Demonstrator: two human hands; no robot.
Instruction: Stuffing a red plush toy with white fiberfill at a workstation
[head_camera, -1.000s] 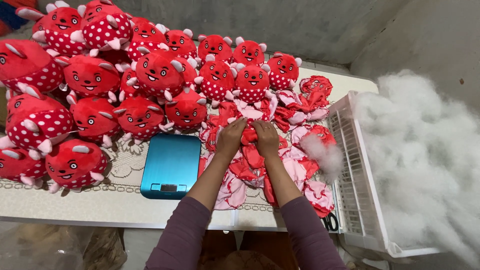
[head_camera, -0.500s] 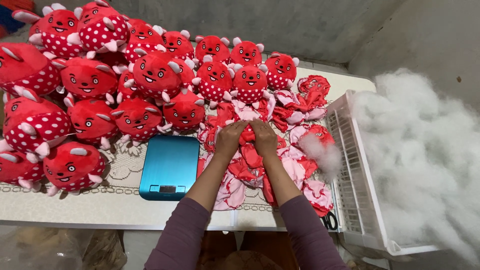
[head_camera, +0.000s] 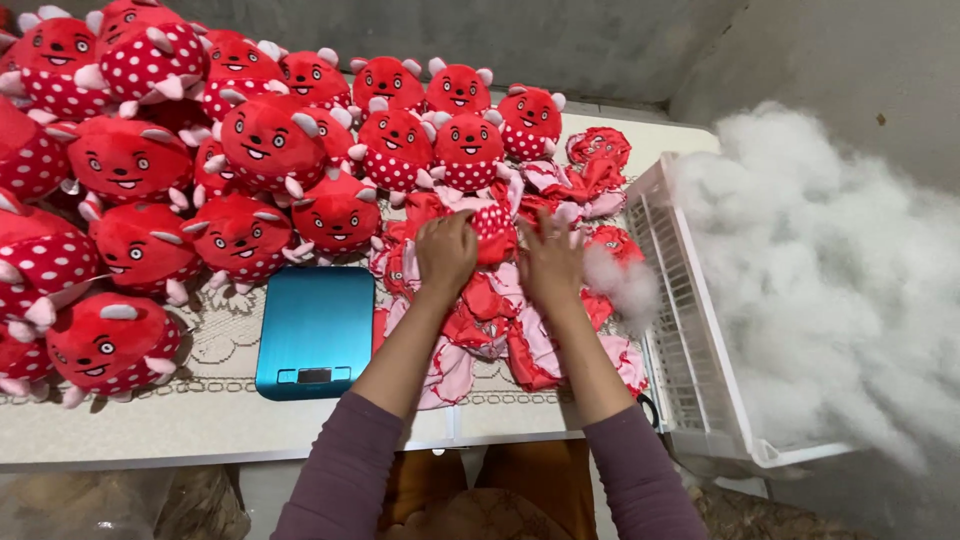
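1. Since a second ago the hands have barely shifted: both stay on the heap of unstuffed toy skins (head_camera: 520, 310), pressed a little deeper into its far end.
2. The left hand (head_camera: 446, 252) curls over a red, white-dotted skin (head_camera: 492, 225) and seems to pinch it; the right hand (head_camera: 549, 262) lies flatter, fingers spread on the cloth, and whether it grips anything I cannot tell.
3. The heap lies just right of the blue kitchen scale (head_camera: 315, 332), touching its edge.
4. Judged from this, one skin is being picked out of the heap; lifting it free calls for a firm pinch and a pull clear of its neighbours.
5. Left of and beyond the scale sit the stuffed red toys (head_camera: 130, 160).
6. Well right of the scale, a white slatted crate (head_camera: 690, 330) holds white stuffing fibre (head_camera: 830, 280).
7. No packages, labels or signs show.
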